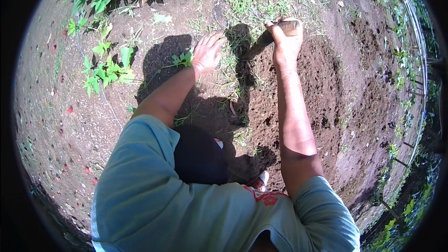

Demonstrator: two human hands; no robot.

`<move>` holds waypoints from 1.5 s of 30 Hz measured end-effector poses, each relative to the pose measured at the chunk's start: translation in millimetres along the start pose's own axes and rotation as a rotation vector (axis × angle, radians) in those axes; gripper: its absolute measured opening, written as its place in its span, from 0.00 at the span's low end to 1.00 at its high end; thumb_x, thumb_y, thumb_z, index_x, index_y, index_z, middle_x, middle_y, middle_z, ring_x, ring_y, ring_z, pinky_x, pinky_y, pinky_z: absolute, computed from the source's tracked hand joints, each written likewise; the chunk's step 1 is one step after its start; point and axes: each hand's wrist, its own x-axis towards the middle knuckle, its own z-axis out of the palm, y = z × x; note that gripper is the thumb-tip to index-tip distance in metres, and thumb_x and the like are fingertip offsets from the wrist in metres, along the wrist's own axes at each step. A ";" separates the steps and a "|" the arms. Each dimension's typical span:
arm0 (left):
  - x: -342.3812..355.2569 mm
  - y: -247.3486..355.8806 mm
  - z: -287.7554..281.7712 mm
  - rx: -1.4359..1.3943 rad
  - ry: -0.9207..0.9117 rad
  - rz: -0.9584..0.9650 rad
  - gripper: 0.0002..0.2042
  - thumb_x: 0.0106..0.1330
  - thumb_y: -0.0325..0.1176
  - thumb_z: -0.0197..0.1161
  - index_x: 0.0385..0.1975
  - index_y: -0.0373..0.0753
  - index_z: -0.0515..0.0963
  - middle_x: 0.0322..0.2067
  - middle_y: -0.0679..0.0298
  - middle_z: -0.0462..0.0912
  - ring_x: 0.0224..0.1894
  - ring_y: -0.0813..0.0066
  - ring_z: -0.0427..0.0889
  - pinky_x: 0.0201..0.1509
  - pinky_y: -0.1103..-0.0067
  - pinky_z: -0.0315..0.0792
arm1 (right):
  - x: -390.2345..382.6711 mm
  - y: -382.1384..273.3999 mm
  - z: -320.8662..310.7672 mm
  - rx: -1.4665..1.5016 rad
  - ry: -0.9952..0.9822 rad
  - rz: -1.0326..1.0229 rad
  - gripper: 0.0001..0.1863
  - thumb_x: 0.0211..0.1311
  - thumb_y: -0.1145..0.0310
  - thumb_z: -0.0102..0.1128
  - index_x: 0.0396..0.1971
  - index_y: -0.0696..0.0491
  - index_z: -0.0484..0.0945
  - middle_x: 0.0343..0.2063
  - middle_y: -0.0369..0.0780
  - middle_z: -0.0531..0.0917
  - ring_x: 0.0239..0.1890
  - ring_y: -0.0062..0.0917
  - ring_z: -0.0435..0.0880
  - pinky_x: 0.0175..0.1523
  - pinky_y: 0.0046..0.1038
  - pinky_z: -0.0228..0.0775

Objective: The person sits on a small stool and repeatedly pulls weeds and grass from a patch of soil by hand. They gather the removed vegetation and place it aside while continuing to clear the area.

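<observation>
- Green shirt (186, 210) looms closest!
- Right hand (286, 43) clamps the tool (266, 38), long axis slanting leftward toward grass (228, 75).
- Left hand (208, 52) lies left of it, fingers slightly apart.

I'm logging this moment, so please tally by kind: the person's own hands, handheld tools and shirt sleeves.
Hands: 2 (left hand, right hand)
Handheld tools: 1 (tool gripped in the right hand)
Shirt sleeves: 2 (left sleeve, right sleeve)
Total: 5
</observation>
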 end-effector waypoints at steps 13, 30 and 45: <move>0.1 -1.2 0.1 -0.027 -0.026 -0.023 0.30 0.61 0.30 0.58 0.68 0.46 0.71 0.70 0.57 0.70 0.74 0.52 0.65 0.79 0.58 0.56 | 112.2 -8.7 64.0 -0.065 0.178 -0.073 0.10 0.58 0.73 0.71 0.35 0.55 0.77 0.24 0.37 0.82 0.24 0.22 0.82 0.34 0.30 0.79; -1.0 -3.7 0.8 -0.002 -0.049 -0.046 0.28 0.62 0.32 0.59 0.66 0.44 0.71 0.69 0.55 0.69 0.75 0.52 0.63 0.79 0.57 0.57 | 45.3 -67.8 9.2 0.242 -0.042 -0.196 0.08 0.62 0.77 0.66 0.34 0.53 0.75 0.28 0.40 0.83 0.32 0.29 0.86 0.44 0.32 0.79; 0.0 -0.6 -0.1 -0.028 0.000 -0.020 0.34 0.60 0.30 0.58 0.71 0.48 0.69 0.69 0.57 0.70 0.74 0.51 0.64 0.79 0.58 0.57 | 145.5 114.9 59.5 0.063 -0.028 0.283 0.12 0.61 0.68 0.72 0.32 0.51 0.73 0.25 0.37 0.79 0.23 0.24 0.79 0.28 0.30 0.75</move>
